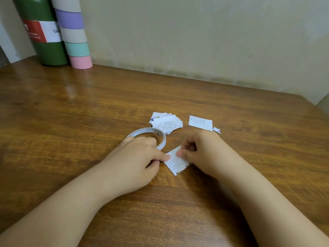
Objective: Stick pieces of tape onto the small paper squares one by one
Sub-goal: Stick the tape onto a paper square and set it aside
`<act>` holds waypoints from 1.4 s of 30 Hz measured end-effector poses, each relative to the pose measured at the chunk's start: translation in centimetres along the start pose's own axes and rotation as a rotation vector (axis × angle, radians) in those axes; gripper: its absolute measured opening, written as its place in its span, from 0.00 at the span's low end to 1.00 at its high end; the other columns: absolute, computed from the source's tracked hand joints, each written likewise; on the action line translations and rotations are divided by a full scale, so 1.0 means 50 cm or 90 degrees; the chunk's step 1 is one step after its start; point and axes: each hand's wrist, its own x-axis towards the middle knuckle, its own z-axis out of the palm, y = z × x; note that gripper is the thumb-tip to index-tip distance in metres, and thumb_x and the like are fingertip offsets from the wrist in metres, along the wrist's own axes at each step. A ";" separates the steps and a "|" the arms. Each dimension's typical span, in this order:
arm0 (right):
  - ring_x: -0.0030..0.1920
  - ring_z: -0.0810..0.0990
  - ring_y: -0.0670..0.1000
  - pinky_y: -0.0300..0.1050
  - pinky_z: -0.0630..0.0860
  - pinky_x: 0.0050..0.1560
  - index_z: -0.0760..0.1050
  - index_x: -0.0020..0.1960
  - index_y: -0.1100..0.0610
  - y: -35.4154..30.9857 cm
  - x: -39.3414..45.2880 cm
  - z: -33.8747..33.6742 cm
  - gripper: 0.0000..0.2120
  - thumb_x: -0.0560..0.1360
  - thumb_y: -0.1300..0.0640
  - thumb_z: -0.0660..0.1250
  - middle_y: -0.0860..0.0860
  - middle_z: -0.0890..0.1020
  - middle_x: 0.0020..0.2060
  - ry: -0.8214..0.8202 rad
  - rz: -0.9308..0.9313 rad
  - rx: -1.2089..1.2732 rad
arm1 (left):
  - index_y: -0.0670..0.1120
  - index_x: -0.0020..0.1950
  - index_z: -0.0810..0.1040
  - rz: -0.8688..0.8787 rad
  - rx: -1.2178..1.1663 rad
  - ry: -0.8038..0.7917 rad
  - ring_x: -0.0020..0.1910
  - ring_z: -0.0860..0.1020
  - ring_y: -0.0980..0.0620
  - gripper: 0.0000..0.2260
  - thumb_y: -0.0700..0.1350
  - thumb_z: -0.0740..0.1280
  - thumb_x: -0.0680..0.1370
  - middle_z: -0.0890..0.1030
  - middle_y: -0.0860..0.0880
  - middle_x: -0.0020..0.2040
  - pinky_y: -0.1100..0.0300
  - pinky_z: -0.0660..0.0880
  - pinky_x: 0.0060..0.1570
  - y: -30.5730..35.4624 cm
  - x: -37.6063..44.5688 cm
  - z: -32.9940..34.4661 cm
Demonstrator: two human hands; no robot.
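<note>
Two bare forearms enter from the near edge of the wooden table (71,111) and meet at its middle. The left hand (137,157) is curled, its thumb and fingers closed over the near rim of the tape roll (151,133), and its extended fingertip is pressed on the left corner of the paper square (175,162). The right hand (199,148) is curled with its fingertips pinched on the square's upper edge. Whether a tape piece is already held there cannot be told.

Risk, as judged: the square is thin printed paper lying flat and turned diamond-wise; if tape is pulled while only one corner is pinned, the square may be lifted, creased or torn. Tape may also be laid crooked or stuck to a fingertip.

The roll is a thin white ring with a printed liner, flat on the table and touching the left hand. Just beyond it a loose stack of squares (166,123) is fanned unevenly. One single square (200,123) lies to its right, with a small torn scrap (216,130) beside it. The table surface is glossy and grained.
</note>
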 end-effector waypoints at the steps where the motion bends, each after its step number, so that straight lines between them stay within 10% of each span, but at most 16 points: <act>1: 0.31 0.70 0.42 0.37 0.64 0.30 0.73 0.36 0.47 0.003 0.002 -0.003 0.09 0.73 0.50 0.70 0.43 0.73 0.31 0.010 0.001 -0.006 | 0.63 0.64 0.73 -0.001 -0.002 0.001 0.40 0.66 0.60 0.16 0.48 0.56 0.80 0.66 0.54 0.37 0.64 0.59 0.51 0.000 0.001 0.000; 42: 0.31 0.70 0.42 0.37 0.66 0.32 0.72 0.35 0.47 0.003 -0.004 0.000 0.10 0.73 0.50 0.70 0.43 0.73 0.32 -0.027 -0.042 0.003 | 0.62 0.62 0.76 -0.010 -0.008 -0.002 0.37 0.67 0.60 0.15 0.47 0.57 0.80 0.66 0.53 0.35 0.60 0.62 0.58 -0.001 0.000 0.003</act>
